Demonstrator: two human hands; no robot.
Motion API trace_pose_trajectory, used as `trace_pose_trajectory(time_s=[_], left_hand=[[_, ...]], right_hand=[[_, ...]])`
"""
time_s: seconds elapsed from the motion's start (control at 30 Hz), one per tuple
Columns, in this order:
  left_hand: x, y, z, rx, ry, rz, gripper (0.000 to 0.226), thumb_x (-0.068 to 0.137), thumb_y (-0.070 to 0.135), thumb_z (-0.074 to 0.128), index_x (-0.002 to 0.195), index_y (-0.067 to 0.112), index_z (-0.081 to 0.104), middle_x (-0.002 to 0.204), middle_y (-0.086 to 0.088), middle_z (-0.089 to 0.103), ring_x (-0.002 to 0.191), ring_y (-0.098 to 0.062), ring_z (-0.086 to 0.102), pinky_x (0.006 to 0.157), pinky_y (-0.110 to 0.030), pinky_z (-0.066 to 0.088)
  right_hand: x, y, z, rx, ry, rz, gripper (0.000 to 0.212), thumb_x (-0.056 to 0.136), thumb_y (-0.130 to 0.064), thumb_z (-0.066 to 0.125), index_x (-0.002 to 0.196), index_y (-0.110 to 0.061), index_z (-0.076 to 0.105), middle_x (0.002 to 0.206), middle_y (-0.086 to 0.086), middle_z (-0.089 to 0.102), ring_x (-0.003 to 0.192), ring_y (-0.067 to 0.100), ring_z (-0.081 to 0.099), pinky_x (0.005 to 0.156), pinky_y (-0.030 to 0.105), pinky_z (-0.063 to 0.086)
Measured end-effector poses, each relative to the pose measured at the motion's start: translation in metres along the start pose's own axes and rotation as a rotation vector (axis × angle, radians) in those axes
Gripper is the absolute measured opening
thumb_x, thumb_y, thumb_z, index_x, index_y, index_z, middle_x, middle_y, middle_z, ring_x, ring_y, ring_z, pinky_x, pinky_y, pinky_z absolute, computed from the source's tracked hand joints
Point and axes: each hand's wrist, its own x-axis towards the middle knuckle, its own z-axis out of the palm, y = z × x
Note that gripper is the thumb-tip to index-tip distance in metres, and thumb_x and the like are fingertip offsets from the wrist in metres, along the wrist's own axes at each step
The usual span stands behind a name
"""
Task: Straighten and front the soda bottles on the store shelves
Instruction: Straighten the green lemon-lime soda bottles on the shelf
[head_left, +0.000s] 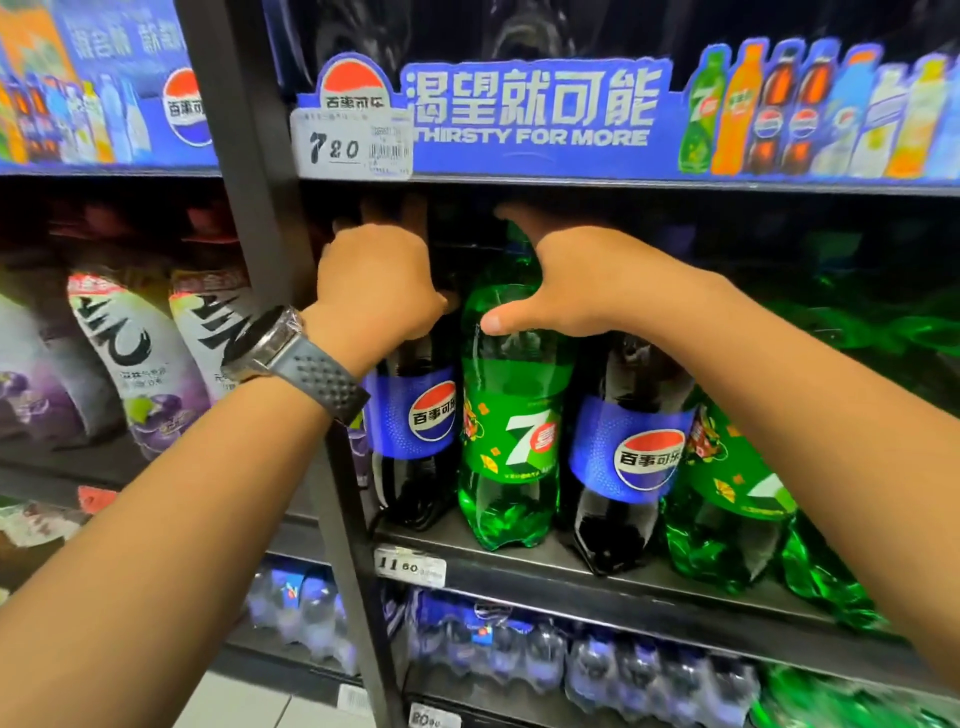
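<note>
- Head view: grips Pepsi bottle (415, 415) neck with left hand (374, 291), left of 7-Up bottle (511, 415).
- Cups 7-Up bottle top with right hand (587, 280), thumb spread.
- Twist gently, labels forward.

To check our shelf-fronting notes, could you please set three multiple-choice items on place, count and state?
1. The green plastic 7-Up bottle under the right hand stands: A) between the left dark Pepsi bottle and the right dark Pepsi bottle; B) alone; C) lying flat.
2. Blue Pepsi labels facing out on this shelf: A) one; B) two; C) five.
3. The left hand: A) hangs idle; B) grips the left dark Pepsi bottle's top; C) holds a price tag.
Answers: A, Pepsi flanks both sides; B, two logos show; B, it curls round the neck.
</note>
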Motion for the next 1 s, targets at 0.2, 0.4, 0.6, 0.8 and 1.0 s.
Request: trace_pose_trajectory(time_s=[0.2, 0.4, 0.6, 0.8, 1.0], left_hand=[[0.000, -0.010, -0.001, -0.114, 0.008, 0.036, 0.051, 0.076, 0.044, 0.072, 0.107, 0.009, 0.052, 0.073, -0.009, 0.052, 0.079, -0.038, 0.058, 0.063, -0.036, 0.042], [-0.002, -0.007, -0.001, -0.181, -0.062, -0.049, 0.041, 0.079, 0.044, 0.067, 0.085, 0.005, 0.059, 0.074, -0.011, 0.057, 0.071, -0.033, 0.057, 0.058, -0.033, 0.041], [-0.004, -0.005, 0.006, -0.187, 0.043, -0.062, 0.089, 0.075, 0.049, 0.073, 0.144, 0.016, 0.026, 0.085, -0.009, 0.058, 0.085, -0.039, 0.060, 0.071, -0.043, 0.052], [0.002, -0.014, 0.005, -0.309, -0.025, -0.044, 0.090, 0.074, 0.041, 0.077, 0.146, 0.022, 0.026, 0.117, -0.015, 0.058, 0.104, -0.037, 0.057, 0.080, -0.041, 0.050], [0.006, -0.015, 0.003, -0.338, -0.057, -0.036, 0.087, 0.077, 0.036, 0.071, 0.147, 0.018, 0.023, 0.103, -0.013, 0.061, 0.091, -0.034, 0.058, 0.078, -0.041, 0.052]], right_hand=[[0.003, -0.001, 0.005, -0.005, 0.072, 0.030, 0.107, 0.066, -0.073, 0.065, 0.149, -0.023, 0.019, 0.146, 0.006, 0.040, 0.127, 0.028, 0.043, 0.080, 0.028, 0.032], [0.010, -0.007, -0.010, -0.109, -0.105, 0.035, 0.110, 0.065, -0.075, 0.064, 0.146, -0.010, 0.026, 0.133, 0.010, 0.052, 0.112, 0.029, 0.053, 0.079, 0.030, 0.041], [0.012, -0.006, -0.015, -0.102, -0.126, 0.086, 0.085, 0.070, -0.073, 0.061, 0.119, -0.005, 0.048, 0.070, -0.006, 0.041, 0.059, 0.007, 0.038, 0.049, 0.024, 0.027], [0.013, -0.005, -0.007, -0.100, -0.069, 0.075, 0.103, 0.070, -0.077, 0.058, 0.141, -0.008, 0.032, 0.100, 0.005, 0.055, 0.082, 0.022, 0.043, 0.061, 0.028, 0.033], [0.010, -0.007, -0.008, -0.095, -0.095, 0.063, 0.089, 0.072, -0.074, 0.058, 0.129, -0.007, 0.048, 0.113, 0.011, 0.060, 0.097, 0.029, 0.057, 0.070, 0.033, 0.042]])
